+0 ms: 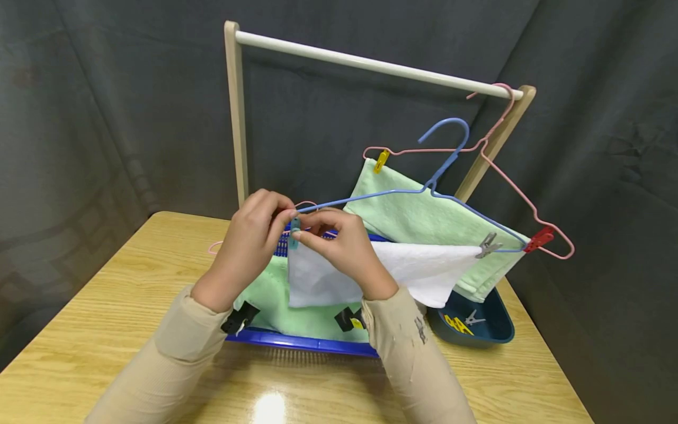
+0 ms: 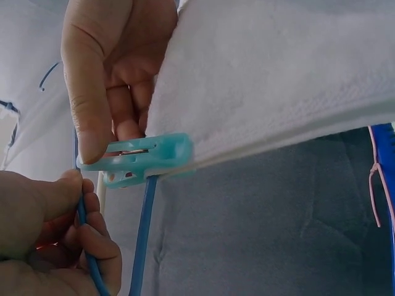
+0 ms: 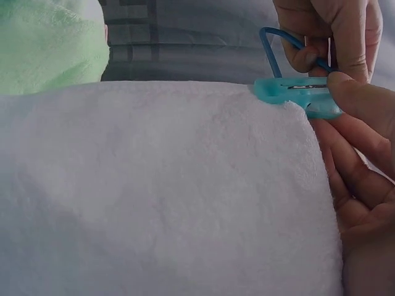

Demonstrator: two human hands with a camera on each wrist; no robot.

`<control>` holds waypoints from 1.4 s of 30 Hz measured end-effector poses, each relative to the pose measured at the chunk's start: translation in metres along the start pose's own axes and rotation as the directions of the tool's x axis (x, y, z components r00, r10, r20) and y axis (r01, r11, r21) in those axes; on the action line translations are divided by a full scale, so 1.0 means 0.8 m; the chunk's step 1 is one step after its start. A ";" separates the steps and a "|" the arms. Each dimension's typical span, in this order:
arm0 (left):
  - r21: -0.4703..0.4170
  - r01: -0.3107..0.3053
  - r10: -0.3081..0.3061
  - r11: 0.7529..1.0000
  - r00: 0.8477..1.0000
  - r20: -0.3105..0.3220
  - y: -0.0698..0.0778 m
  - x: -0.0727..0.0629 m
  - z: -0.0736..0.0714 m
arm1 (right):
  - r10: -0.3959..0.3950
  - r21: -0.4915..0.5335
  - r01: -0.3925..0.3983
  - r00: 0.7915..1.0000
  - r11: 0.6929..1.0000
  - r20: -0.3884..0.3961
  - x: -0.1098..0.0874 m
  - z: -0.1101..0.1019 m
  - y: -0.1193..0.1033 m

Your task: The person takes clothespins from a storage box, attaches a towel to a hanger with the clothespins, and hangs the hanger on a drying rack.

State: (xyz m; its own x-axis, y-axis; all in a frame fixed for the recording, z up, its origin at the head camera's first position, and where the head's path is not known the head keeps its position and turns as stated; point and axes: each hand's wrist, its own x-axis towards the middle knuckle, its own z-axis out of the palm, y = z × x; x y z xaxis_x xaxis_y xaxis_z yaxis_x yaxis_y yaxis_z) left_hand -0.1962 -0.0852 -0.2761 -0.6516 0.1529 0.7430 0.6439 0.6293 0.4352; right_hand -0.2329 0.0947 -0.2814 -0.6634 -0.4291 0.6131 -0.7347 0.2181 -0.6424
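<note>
Below my forearms lies a table [image 1: 106, 294] with a pale wood grain, and dark grey curtain [image 1: 132, 106] closes off the room behind it and down its right side. A bright patch of light sits on the wood near 6 o'clock. Toward 12 o'clock stands a wooden rack [image 1: 371, 62] with a white bar; a pink hanger [image 1: 429, 150] hooks over that bar at about 2 o'clock, a green towel [image 1: 413, 212] clipped on it. A dark tub [image 1: 477, 342] with loose clips sits at 4 o'clock, and a blue basket [image 1: 296, 340] lies under my hands.

The blue hanger [image 1: 365, 197] is in front of me, above the basket, its long axis running from 9 o'clock to just past 3. Its hook rises toward 1 o'clock, then curls over to the left. The white towel [image 1: 318, 282] stretches lengthwise the same way, a grey clip [image 1: 487, 245] at its 3 o'clock end.

My left hand [image 1: 249, 241] grips the hanger's 9 o'clock end. My right hand [image 1: 339, 241] pinches a teal clip [image 1: 295, 232] at the towel's near-left top corner — in the right wrist view it lies along 9 to 3, handles toward 3.
</note>
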 end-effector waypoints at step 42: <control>-0.006 0.082 -0.082 0.997 0.996 0.028 -0.009 -0.008 -0.018 | -0.059 -0.168 0.050 0.997 0.984 -0.047 -0.037 -0.049 -0.002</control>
State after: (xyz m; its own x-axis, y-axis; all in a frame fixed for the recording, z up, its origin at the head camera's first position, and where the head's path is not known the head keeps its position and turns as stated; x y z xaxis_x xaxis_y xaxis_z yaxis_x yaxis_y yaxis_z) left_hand -0.1908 -0.1019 -0.2769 -0.7134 0.1222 0.6900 0.5904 0.6351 0.4980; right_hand -0.2176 0.1416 -0.2801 -0.6251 -0.3993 0.6706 -0.7803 0.3408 -0.5244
